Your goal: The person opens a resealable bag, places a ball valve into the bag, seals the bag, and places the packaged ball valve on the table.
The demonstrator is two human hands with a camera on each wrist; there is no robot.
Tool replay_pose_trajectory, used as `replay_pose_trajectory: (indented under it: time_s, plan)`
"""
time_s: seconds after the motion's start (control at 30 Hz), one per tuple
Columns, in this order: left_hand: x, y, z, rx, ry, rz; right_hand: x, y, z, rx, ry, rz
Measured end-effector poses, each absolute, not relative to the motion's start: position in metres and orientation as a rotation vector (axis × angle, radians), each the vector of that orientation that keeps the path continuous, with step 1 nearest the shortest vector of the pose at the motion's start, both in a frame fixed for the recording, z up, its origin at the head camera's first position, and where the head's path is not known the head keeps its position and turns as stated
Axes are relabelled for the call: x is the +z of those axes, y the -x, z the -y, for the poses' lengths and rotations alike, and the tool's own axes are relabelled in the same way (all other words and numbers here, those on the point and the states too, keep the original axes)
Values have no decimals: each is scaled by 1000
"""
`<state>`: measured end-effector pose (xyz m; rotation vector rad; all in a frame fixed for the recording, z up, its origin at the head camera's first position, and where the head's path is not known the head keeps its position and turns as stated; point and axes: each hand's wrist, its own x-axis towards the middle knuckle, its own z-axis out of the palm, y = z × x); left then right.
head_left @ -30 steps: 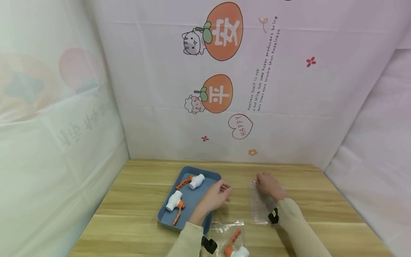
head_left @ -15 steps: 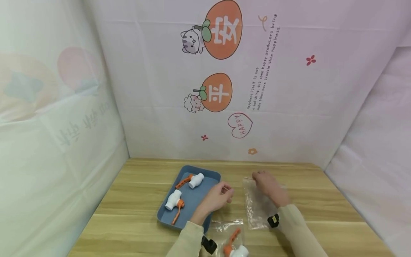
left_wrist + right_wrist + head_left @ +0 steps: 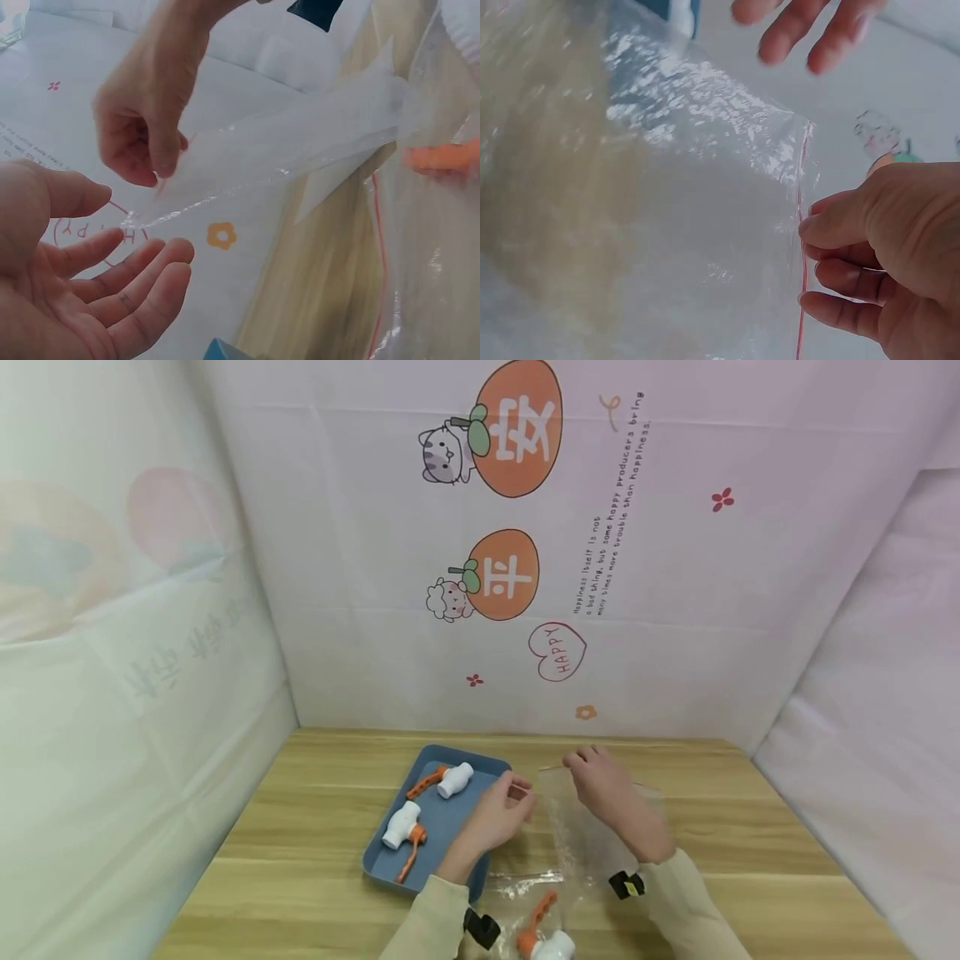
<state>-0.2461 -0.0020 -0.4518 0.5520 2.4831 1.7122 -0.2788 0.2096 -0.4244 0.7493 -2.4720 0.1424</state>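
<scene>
A clear plastic zip bag (image 3: pixel 576 831) is hanging at a slant from the right hand (image 3: pixel 611 793), over the counter (image 3: pixel 322 827) and to the right of the tray (image 3: pixel 450 839). It is looking thin, flat and slightly wrinkled, its film is catching bright glints, and a red line (image 3: pixel 802 300) is running along its zip edge. The right thumb and fingers (image 3: pixel 847 311) are pinching that edge. The left hand (image 3: pixel 491 822) is hovering beside the tray's right side, its fingers (image 3: pixel 120 300) spreading in a loose curl and holding nothing, near one corner of the bag; the right wrist view is showing a gap between them.

Counting up, two zip bags are showing: the one in the right hand, and a second bag (image 3: pixel 506 914) that is lying on the counter near the left wrist. Three white valves with orange handles are showing: one (image 3: pixel 553 947) is lying inside the second bag, and two are resting in the single blue tray, one (image 3: pixel 455 780) towards its far end and one (image 3: pixel 402 825) along its left side.
</scene>
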Motion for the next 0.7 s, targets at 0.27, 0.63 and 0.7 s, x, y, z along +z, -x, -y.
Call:
replay_pose_trajectory:
  time_s: [0.27,0.63,0.7]
  plan:
    - [-439,242,7,1810,-473,-2518,-392,253,-186,41,-851,2347]
    - [-421,238,11,2117,-598,-2505,-368,235,-167,44,-942,2133]
    - [-417,237,14,2122,-615,-2533,-364,231,-166,54,-948,2118]
